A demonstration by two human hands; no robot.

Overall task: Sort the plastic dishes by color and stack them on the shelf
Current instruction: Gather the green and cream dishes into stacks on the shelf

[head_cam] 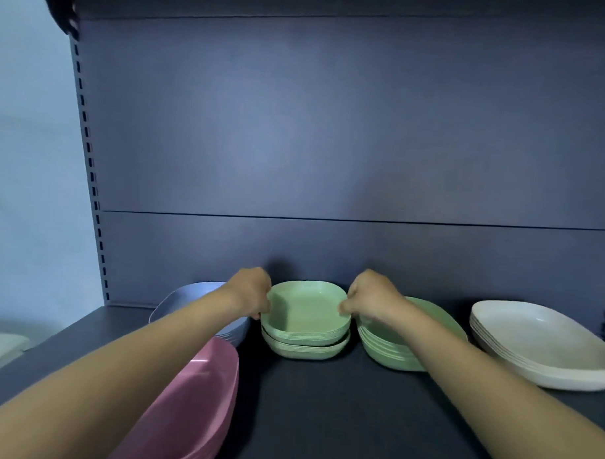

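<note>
step: seat upper green stack (308, 310) on lower green stack (303, 349), mid shelf (322, 419) | L hand (249, 291) at its left rim, R hand (372, 295) at right rim, fingers (347, 305) curled, pinching the rims | stack sits betw. both hands, equally near, slightly skewed vs lower one; contact unclear | 2nd green pile (389, 352) just right, under R forearm

A dark grey back panel (332, 127) meets a slotted upright (87, 160) beside a pale wall (29, 151).

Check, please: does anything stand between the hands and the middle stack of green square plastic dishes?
Nothing visible does. The left hand and the right hand grip opposite rims of the middle stack of green square plastic dishes.
</note>
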